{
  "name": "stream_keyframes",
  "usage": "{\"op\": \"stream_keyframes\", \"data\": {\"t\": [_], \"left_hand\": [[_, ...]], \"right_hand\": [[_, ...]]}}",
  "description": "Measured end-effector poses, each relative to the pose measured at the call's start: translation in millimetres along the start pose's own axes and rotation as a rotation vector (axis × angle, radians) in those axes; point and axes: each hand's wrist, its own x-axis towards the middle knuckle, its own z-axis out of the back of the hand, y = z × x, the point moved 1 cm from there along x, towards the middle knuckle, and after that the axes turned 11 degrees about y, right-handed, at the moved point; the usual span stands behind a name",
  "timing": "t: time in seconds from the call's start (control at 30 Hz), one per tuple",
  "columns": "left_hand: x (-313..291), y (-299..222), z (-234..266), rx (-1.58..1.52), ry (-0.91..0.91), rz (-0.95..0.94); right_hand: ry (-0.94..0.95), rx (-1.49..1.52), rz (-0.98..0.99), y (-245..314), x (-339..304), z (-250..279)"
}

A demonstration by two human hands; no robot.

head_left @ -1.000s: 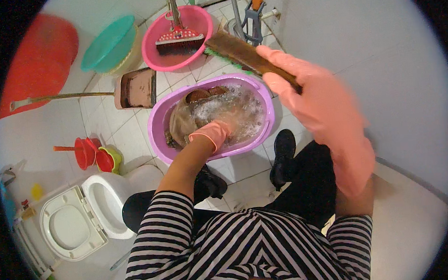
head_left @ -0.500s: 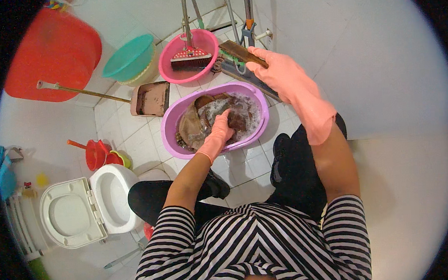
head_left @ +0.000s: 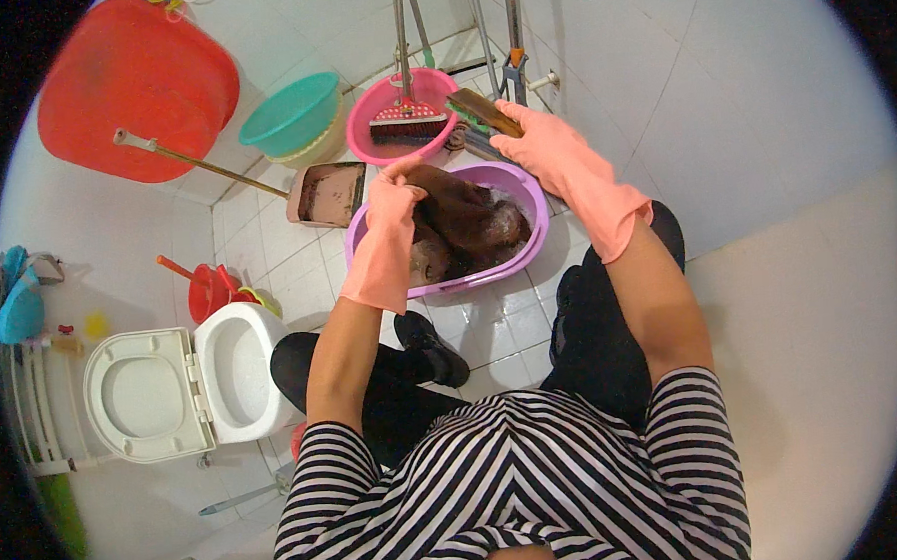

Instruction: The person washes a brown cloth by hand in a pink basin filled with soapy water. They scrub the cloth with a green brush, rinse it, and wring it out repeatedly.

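Observation:
A purple oval tub (head_left: pixel 483 277) stands on the floor ahead of me, with wet dark brown cloth (head_left: pixel 471 219) in it. My left hand (head_left: pixel 391 217), in a pink rubber glove, is closed on the cloth and holds part of it up above the tub's left side. The lifted cloth covers most of the water; a little foam shows at the far right. In a matching glove, my right hand (head_left: pixel 548 154) grips a wooden scrubbing brush (head_left: pixel 486 111) above the tub's far right rim, apart from the cloth. Green bristles show along the brush's edge.
Beyond the tub stands a pink basin (head_left: pixel 360 124) with a broom (head_left: pixel 407 120) in it. Left of it are a dustpan (head_left: pixel 330 195), a green basin (head_left: pixel 291 117) and a big red tub (head_left: pixel 135 93). A toilet (head_left: pixel 240 369) and red scoop (head_left: pixel 209 293) are at my left.
My left hand has come up out of the water to the left, raising the brown cloth. The brush stays in my right hand, slightly lower. The view has shifted a little.

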Motion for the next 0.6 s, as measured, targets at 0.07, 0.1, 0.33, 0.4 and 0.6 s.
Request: {"op": "stream_keyframes", "data": {"t": [0.07, 0.1, 0.33, 0.4, 0.6], "left_hand": [[-13, -22, -3, -0.01, -0.049, -0.028], [-22, -27, 4, -0.011, -0.085, -0.039], [-17, 79, 162, 0.327, 0.146, 0.61], [-19, 112, 169, 0.265, 0.177, 0.665], [-33, 158, 135, 0.374, 0.009, 0.374]], "right_hand": [[-0.036, 0.032, 0.006, -13, 4, -7], [-0.026, 0.066, 0.003, -17, 6, -13], [0.164, 0.287, 0.068, -69, 56, -93], [0.102, 0.208, 0.197, -70, 58, -125], [0.184, 0.487, 0.051, -21, 33, -229]]}}
